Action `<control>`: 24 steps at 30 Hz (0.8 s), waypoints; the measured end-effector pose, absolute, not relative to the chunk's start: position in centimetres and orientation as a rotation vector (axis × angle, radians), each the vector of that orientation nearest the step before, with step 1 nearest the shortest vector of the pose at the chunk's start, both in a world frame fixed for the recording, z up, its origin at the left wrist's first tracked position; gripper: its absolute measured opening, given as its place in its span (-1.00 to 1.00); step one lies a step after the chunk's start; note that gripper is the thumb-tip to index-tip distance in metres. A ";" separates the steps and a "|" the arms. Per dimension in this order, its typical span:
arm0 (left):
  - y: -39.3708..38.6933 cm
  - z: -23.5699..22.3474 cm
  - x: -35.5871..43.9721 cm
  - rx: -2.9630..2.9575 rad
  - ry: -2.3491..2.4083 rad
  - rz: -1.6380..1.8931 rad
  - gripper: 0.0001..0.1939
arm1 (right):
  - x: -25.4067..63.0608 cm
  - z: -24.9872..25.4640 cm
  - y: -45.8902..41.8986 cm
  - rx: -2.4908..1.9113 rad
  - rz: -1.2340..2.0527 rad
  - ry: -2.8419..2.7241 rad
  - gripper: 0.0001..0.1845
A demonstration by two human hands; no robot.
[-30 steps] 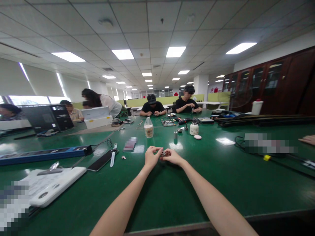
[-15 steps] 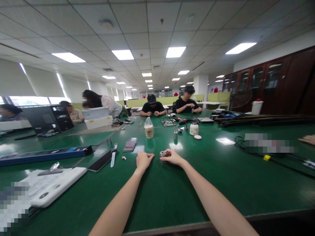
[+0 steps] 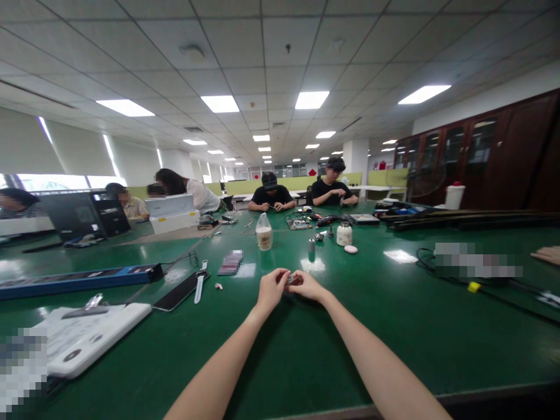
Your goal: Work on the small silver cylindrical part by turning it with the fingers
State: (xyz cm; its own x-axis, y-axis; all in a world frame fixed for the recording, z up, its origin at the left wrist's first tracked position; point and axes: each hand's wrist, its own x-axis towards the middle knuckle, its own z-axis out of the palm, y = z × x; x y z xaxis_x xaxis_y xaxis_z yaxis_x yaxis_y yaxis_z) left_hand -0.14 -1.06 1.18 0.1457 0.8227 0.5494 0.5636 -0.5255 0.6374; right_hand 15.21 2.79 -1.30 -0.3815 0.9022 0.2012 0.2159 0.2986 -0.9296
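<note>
Over the green table [image 3: 332, 344], my left hand [image 3: 272, 290] and my right hand [image 3: 308, 286] meet in front of me. Between their fingertips is a small round metal part [image 3: 289, 280], mostly hidden by the fingers. My right hand grips it from the right with thumb and fingers. From the left, my left thumb and fingers are closed at its edge. A small metal cylinder [image 3: 311, 249] stands upright just beyond my hands. A white jar [image 3: 345, 234] is farther back, with a pale pink lid [image 3: 350, 249] lying beside it.
A bagged cup [image 3: 264, 238] stands ahead. To the left lie a white watch [image 3: 199, 287], a dark flat slab [image 3: 177, 293], a small pink-and-white piece [image 3: 219, 286], a clipboard [image 3: 105, 341] and a blue bar [image 3: 79, 281]. Cables [image 3: 455, 279] lie right. Several people sit beyond.
My left hand has moved right, from apart to meeting the metal part in my right hand. The part, visible from above before, is now mostly covered by fingers.
</note>
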 end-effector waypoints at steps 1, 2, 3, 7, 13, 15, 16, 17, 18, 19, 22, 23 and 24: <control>-1.0 1.2 -0.2 2.149 1.343 1.325 -0.80 | 15.2 -1.4 2.8 -1.006 1.117 -1.793 -0.73; -1.0 1.2 -0.3 2.153 1.340 1.325 -0.80 | 15.2 -1.4 2.9 -1.003 1.116 -1.793 -0.73; -1.0 1.2 -0.4 2.160 1.338 1.322 -0.80 | 15.3 -1.5 2.9 -1.000 1.116 -1.793 -0.73; -0.8 1.2 -0.6 2.198 1.338 1.304 -0.80 | 15.3 -1.5 2.9 -0.991 1.122 -1.803 -0.73; -0.7 1.3 -0.9 2.274 1.356 1.279 -0.81 | 15.4 -1.6 2.9 -0.988 1.118 -1.820 -0.72; -0.8 1.3 -0.9 2.304 1.366 1.276 -0.81 | 15.5 -1.6 2.9 -0.985 1.115 -1.820 -0.73; -0.8 1.3 -0.9 2.318 1.375 1.280 -0.81 | 15.5 -1.7 3.0 -0.983 1.114 -1.820 -0.74; -0.9 1.3 -0.9 2.328 1.388 1.288 -0.81 | 15.5 -1.7 3.0 -0.983 1.114 -1.820 -0.74; -0.9 1.3 -0.8 2.335 1.404 1.301 -0.80 | 15.5 -1.8 3.1 -0.983 1.115 -1.820 -0.74; -1.0 1.4 -0.7 2.337 1.420 1.316 -0.79 | 15.5 -1.8 3.2 -0.985 1.116 -1.820 -0.74; -1.1 1.6 -0.3 2.329 1.450 1.349 -0.75 | 15.5 -2.0 3.5 -0.992 1.117 -1.824 -0.73; -1.1 1.7 -0.2 2.322 1.454 1.354 -0.75 | 15.5 -2.0 3.5 -0.995 1.115 -1.826 -0.73; -1.1 1.8 -0.1 2.312 1.456 1.358 -0.75 | 15.5 -2.1 3.6 -0.997 1.113 -1.827 -0.73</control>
